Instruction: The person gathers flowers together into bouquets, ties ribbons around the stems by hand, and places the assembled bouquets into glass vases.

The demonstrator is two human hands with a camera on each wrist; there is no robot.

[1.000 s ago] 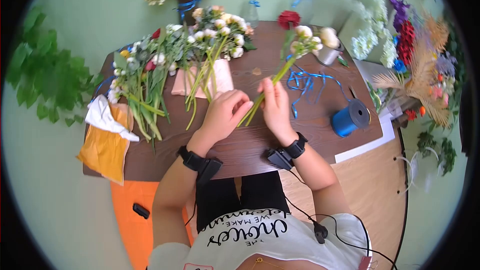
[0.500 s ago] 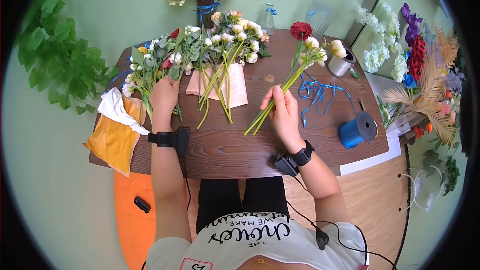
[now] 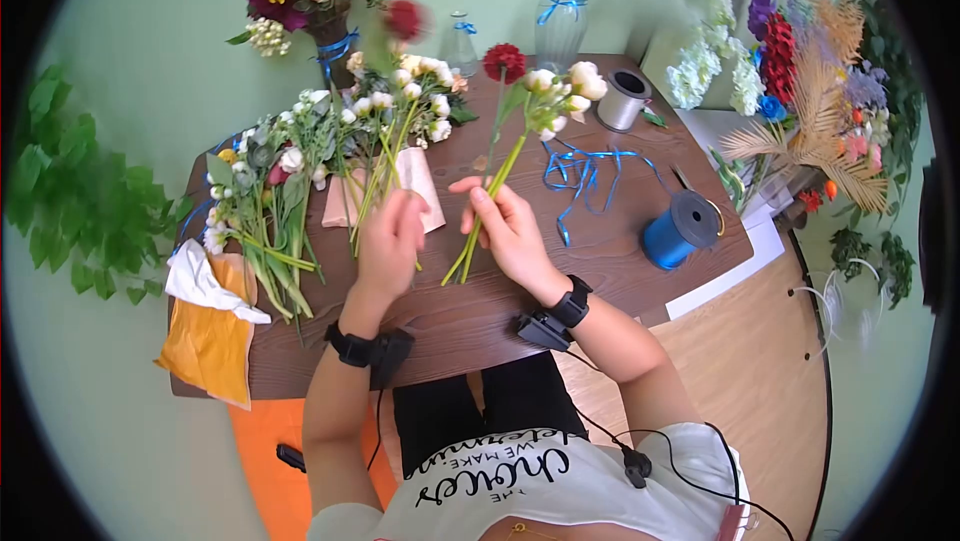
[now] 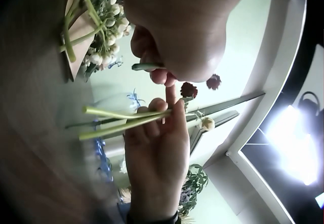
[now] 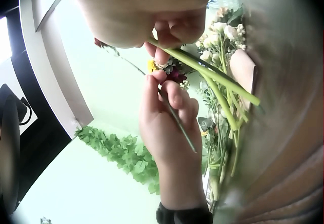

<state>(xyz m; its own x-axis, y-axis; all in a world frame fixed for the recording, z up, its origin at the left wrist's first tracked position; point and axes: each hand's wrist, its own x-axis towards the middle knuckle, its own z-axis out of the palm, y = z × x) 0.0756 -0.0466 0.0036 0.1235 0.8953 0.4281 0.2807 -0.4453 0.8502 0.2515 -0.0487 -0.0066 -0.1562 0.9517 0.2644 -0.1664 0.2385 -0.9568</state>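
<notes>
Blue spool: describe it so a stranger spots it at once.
In the head view, find the brown table, then its right side. The blue spool sits there, beyond the right hand; its colour separates it from the silver spool farther back.

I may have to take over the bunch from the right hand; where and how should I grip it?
Probably by the bare stems of the bunch, below the right hand, pinching them together from the person's left. They jut out there uncovered and slightly splayed, while the right hand covers the other side and the white blossoms crowd the top.
</notes>
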